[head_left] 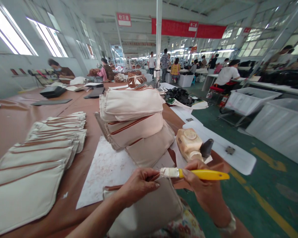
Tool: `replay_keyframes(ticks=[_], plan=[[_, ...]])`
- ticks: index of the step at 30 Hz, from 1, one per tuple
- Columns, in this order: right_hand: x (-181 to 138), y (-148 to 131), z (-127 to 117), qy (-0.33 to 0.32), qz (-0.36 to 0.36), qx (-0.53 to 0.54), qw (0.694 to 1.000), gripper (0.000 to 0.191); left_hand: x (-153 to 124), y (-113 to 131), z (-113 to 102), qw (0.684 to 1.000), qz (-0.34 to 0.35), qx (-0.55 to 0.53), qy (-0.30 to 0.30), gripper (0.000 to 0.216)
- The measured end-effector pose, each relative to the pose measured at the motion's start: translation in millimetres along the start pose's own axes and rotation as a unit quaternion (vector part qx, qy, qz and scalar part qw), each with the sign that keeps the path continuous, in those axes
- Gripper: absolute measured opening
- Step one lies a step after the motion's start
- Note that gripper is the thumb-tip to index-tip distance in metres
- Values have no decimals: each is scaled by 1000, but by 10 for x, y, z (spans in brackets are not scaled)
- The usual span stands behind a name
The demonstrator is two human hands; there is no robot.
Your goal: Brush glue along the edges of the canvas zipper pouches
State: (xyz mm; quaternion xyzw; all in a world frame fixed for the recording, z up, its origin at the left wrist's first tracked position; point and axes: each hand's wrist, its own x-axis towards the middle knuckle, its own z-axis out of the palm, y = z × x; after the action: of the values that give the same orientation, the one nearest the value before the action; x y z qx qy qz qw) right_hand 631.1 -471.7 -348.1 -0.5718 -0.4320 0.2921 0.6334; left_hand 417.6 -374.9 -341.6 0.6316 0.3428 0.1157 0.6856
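My right hand (203, 188) is closed around a brush (203, 174) with a yellow handle, held nearly level. Its pale, coated head points left and meets the top edge of a beige fabric panel (149, 208). That panel has brown trim and lies at the table's near edge, over my lap. With fingers pinched, my left hand (139, 185) grips the panel's trimmed edge close to the brush tip. Just beyond, a stack of similar beige pieces (134, 102) rises on the table. A stained, squarish plastic bottle (188, 140) stands beyond my right hand, with a dark cone-shaped object (207, 147) beside it.
Overlapping beige pieces with brown trim (39, 155) cover the left of the brown table (62, 195). A white sheet (99, 172) lies under the stack. White bins (280, 129) stand on the green floor to the right. Several people work farther back.
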Motion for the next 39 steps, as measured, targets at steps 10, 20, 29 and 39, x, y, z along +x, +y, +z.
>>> replay_keyframes(ticks=[10,20,29,39], plan=[[35,-74,-256,117,31,124,985,23,-224,33,112,943,209,237,109,30],[-180,-537,-146,100,63,163,979,22,-579,259,261,601,502,604,150,15],[-395,-517,-309,-51,-24,76,995,20,-658,309,214,568,541,604,143,20],[-582,-638,-73,-89,-19,-41,995,34,-835,227,198,576,484,626,205,21]])
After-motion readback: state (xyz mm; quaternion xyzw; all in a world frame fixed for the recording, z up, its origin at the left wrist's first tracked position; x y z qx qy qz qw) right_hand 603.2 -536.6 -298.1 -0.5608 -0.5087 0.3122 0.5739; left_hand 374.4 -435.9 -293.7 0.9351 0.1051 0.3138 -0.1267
